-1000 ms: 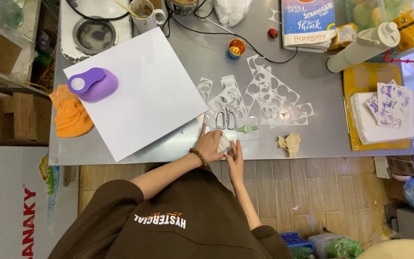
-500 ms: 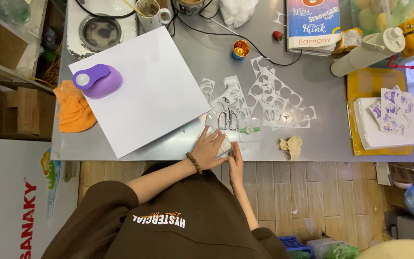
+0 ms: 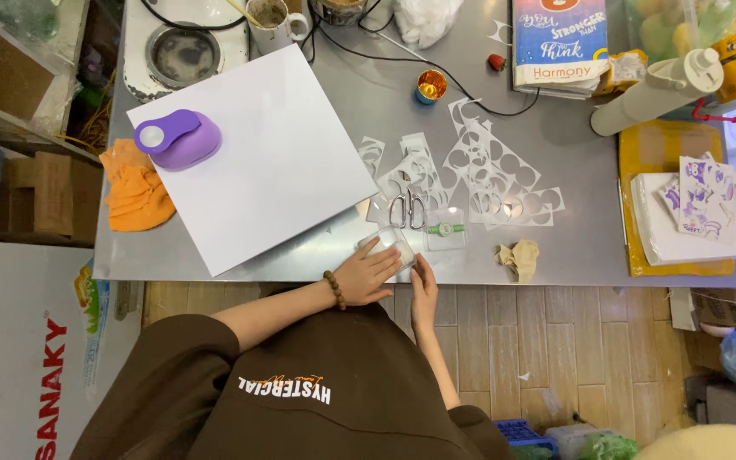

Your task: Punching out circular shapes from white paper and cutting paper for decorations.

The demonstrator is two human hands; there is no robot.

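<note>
At the lower centre of the frame, the left hand [image 3: 366, 274] presses flat on a small clear plastic pouch [image 3: 391, 244] at the grey metal table's [image 3: 572, 247] edge, steadying it; the right hand [image 3: 423, 285] pinches its corner; small scissors [image 3: 406, 210] lie just above.

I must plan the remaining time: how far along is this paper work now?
Done: several white paper strips already have round holes cut out and lie by the scissors. In hand: the left hand and right hand both touch a small clear packet at the table edge. Probably left: the large white sheet looks unpunched, and the purple punch rests on it.
</note>
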